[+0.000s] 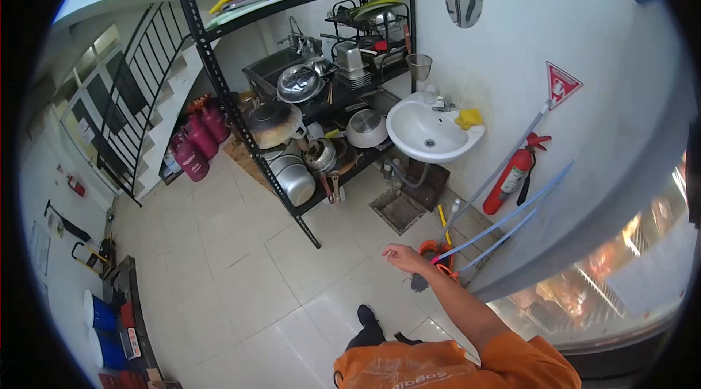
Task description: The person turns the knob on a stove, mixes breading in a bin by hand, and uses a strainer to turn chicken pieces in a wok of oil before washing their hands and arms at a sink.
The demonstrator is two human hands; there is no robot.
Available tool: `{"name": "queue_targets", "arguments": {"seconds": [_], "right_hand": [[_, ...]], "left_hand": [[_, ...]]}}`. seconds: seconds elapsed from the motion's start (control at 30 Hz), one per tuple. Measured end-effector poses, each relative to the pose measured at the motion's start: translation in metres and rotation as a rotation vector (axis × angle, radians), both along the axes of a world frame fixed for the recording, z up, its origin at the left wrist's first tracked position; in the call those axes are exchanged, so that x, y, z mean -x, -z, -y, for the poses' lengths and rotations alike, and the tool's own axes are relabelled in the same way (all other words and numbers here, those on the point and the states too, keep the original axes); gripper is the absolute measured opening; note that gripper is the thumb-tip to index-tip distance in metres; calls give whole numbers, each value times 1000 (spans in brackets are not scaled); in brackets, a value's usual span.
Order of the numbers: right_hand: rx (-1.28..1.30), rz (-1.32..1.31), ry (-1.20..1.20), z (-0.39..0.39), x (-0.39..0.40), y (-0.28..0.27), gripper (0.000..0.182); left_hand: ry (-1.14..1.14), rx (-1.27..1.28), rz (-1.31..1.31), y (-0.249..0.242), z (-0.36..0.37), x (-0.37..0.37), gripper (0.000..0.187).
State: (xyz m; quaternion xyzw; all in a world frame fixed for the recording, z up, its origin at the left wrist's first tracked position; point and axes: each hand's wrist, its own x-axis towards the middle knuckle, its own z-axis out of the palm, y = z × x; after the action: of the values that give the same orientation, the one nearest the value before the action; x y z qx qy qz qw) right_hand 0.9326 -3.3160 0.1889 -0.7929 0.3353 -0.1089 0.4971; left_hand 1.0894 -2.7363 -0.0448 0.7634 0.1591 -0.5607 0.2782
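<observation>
Near the wall below the sink point(432, 137), right hand point(404, 257) reaches toward the leaning blue-handled mops point(504, 221) and orange bucket point(437, 250), fingers loosely curled, gripping nothing yet; handles untouched, pickup not done; left hand out of view.

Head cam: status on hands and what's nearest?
Right hand open, empty, reaching toward mop handles against wall. Left hand out of view. Orange bucket just beyond.

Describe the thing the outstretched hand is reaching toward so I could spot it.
Start at the white sink on the wall, then drop to the floor tiles below. Leaning there are long-handled tools; the right hand is nearest the orange mop head. Its bright orange colour sets it apart from the pale blue handles.
</observation>
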Motion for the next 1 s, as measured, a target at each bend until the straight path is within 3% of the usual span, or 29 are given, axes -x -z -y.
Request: {"name": "queue_targets", "arguments": {"seconds": [0.13, 0.17, 0.23, 0.27, 0.3, 0.33, 0.47, 0.57, 0.67, 0.77, 0.87, 1.0], "right_hand": [[-92, -123, -148, 67, -34, 4, 25], [-147, -134, -148, 79, -35, 2, 26], [-413, 20, 12, 116, -29, 9, 28], [-539, 100, 92, 137, -26, 11, 29], [-562, 127, 148, 159, -24, 6, 30], [-582, 149, 202, 183, -20, -4, 31], [-575, 271, 340, 299, -21, -22, 33], [-585, 426, 493, 420, -28, -16, 34], [-574, 627, 698, 541, -28, -4, 35], [-564, 565, 934, 646, -31, 3, 32], [-632, 529, 1074, 723, -39, 14, 31], [-964, 984, 1124, 782, -34, 7, 33]], "left_hand": [[4, 169, 120, 16, 148, -152, 16], [165, 196, 236, 17, 198, -191, 18], [512, 335, 554, 9, 319, -264, 21], [587, 419, 673, 3, 379, -291, 23], [475, 486, 631, -30, 446, -306, 24], [551, 496, 678, -54, 510, -320, 25], [450, 798, 548, -180, 704, -289, 24], [548, 872, 402, -191, 792, -262, 25], [716, 787, 229, -198, 861, -242, 28], [861, 742, 205, -207, 930, -233, 29], [817, 803, 191, -240, 992, -213, 28], [925, 815, 23, -242, 1076, -178, 31]]}}
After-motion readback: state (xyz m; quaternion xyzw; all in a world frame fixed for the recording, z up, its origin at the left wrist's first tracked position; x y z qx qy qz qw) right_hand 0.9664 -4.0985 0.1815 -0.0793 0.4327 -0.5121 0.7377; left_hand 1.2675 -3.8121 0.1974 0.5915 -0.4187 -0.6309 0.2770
